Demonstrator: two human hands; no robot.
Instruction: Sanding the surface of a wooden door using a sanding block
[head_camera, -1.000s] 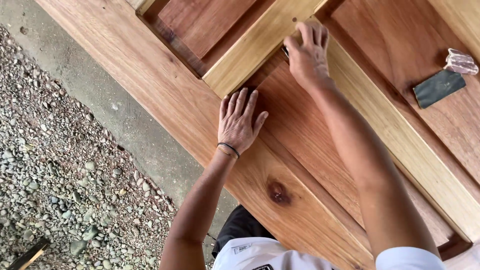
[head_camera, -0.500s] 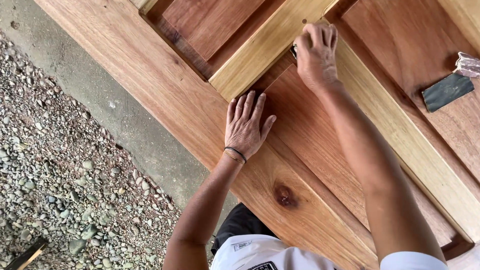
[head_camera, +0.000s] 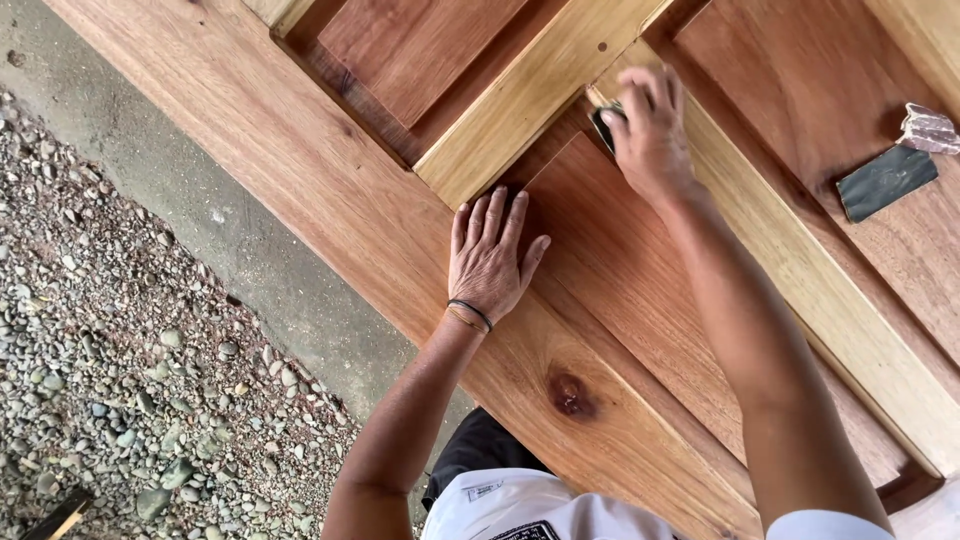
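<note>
Left hand (head_camera: 490, 255) lies flat and open, fingers spread, palm down on the reddish wooden door panel (head_camera: 620, 270), a dark band at the wrist. Right hand (head_camera: 648, 130) is up at the panel's far corner, fingers curled and pressing a small dark piece of sandpaper (head_camera: 604, 124) into the groove where the reddish panel meets the pale yellow rail (head_camera: 530, 95); only an edge of the sheet shows under the fingers. Off to the right, a spare dark sandpaper sheet (head_camera: 886, 181) lies on another panel, a crumpled scrap (head_camera: 930, 128) just beside it. A dark knot (head_camera: 570, 393) marks the board near the person. Gravel (head_camera: 110, 350) lies to the left, below.
</note>
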